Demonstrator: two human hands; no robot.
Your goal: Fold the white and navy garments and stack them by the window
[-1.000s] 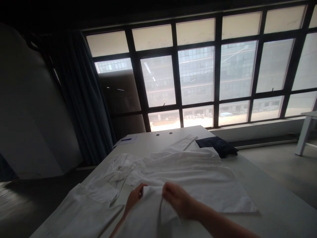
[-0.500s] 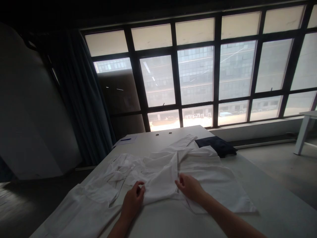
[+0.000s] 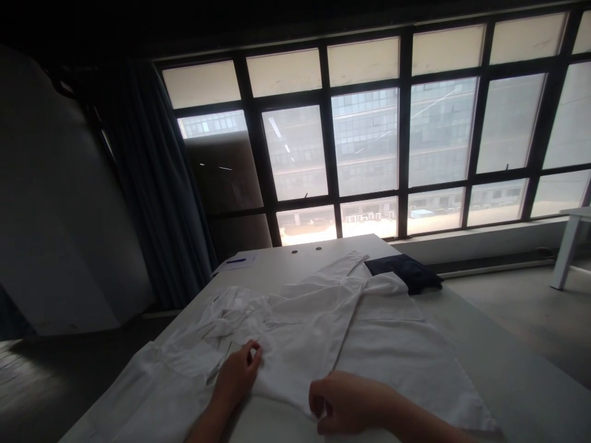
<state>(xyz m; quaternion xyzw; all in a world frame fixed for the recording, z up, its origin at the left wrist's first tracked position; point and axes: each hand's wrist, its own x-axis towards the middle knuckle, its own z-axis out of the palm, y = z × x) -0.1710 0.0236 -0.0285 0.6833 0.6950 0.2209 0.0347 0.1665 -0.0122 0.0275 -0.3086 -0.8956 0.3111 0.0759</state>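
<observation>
A white garment [image 3: 300, 326], perhaps a shirt or a coat, lies spread and wrinkled over the table. My left hand [image 3: 239, 369] rests at its near left part, thumb and forefinger pinched together on the fabric. Closer to me, my right hand [image 3: 348, 403] has curled fingers gripping the near end of the garment's long front edge. That edge runs diagonally from the hand up toward the far side. Right of it another wide panel of white cloth [image 3: 397, 357] lies nearly flat. Bunched white fabric [image 3: 231, 314] is heaped to the left.
A folded dark cloth [image 3: 404, 272] lies at the table's right edge. Paper with a blue pen [image 3: 236, 261] sits at the far left corner of the white table [image 3: 272, 261]. Beyond are windows, a blue curtain [image 3: 157, 184] and another white table [image 3: 570, 237] at right.
My right hand has drawn the garment's edge toward me, straightening it into a diagonal line. My left hand has shifted slightly left and nearer.
</observation>
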